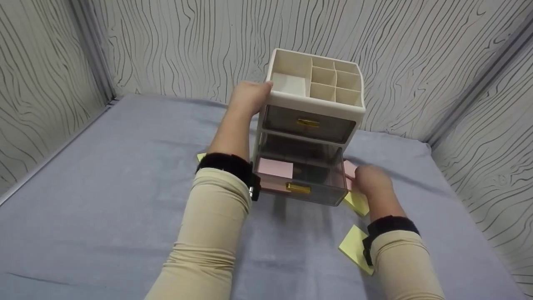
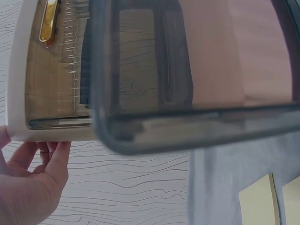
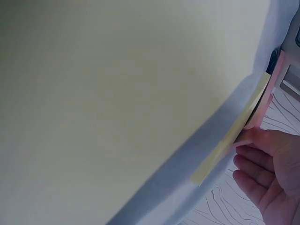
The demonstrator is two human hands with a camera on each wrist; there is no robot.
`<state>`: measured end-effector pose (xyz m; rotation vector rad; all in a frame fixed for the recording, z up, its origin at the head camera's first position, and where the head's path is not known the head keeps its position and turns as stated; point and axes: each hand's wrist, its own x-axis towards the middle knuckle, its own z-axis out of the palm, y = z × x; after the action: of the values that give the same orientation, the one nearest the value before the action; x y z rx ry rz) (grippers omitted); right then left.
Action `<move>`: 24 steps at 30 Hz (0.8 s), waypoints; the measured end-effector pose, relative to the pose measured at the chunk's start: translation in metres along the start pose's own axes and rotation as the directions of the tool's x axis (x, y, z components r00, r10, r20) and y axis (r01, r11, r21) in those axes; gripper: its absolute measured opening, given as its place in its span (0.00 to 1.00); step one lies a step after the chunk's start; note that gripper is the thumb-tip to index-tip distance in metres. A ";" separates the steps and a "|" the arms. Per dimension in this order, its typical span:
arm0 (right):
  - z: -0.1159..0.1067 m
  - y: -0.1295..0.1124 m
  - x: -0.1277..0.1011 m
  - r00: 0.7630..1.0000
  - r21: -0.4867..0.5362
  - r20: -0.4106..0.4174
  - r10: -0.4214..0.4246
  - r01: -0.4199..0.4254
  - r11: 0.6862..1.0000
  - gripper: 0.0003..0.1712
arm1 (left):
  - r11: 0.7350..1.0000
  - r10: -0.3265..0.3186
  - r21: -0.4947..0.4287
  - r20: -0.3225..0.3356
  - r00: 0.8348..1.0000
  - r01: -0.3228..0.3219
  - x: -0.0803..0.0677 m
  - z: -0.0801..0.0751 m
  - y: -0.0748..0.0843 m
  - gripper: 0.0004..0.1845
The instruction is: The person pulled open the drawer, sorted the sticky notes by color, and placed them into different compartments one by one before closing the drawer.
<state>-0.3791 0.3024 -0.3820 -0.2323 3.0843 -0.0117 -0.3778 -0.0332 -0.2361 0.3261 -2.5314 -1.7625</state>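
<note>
the cream plastic desk organiser with two smoky translucent drawers (image 1: 310, 125) stands upright toward the back of the grey cloth-covered table (image 1: 104, 200); its lower drawer (image 1: 302, 175) is pulled out and a pink sticky-note pad (image 1: 275, 168) lies flat in its left part; the upper drawer, with a small brass-coloured handle (image 1: 308, 122), sits closed; the top is a grid of open compartments, smooth and hard-edged; the left hand (image 1: 249, 98) rests against the organiser's upper left edge, fingers loosely bent around the rim, steadying it; the right hand (image 1: 372, 180) is down at the drawer's right side, touching a pink pad (image 1: 349, 168) on the cloth, but whether its fingers pinch it i cannot tell; i judge the step in hand to be picking up notes for the open drawer, and the next move calls for a clean pinch on the thin pad's edge; yellow square sticky pads (image 1: 356, 246) lie matte and flat near the right forearm, another (image 1: 357, 202) just beside the hand; the walls carry a wavy wood-grain pattern
</note>
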 end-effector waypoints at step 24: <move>-0.022 0.012 -0.012 0.973 0.103 -0.171 0.152 -0.136 0.985 0.10 | 1.000 0.000 -0.010 -0.006 1.000 0.000 0.002 0.002 0.001 0.22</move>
<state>-0.3706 0.3162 -0.3591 -0.0022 3.2597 -0.1759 -0.3800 -0.0318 -0.2363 0.3304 -2.5181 -1.7705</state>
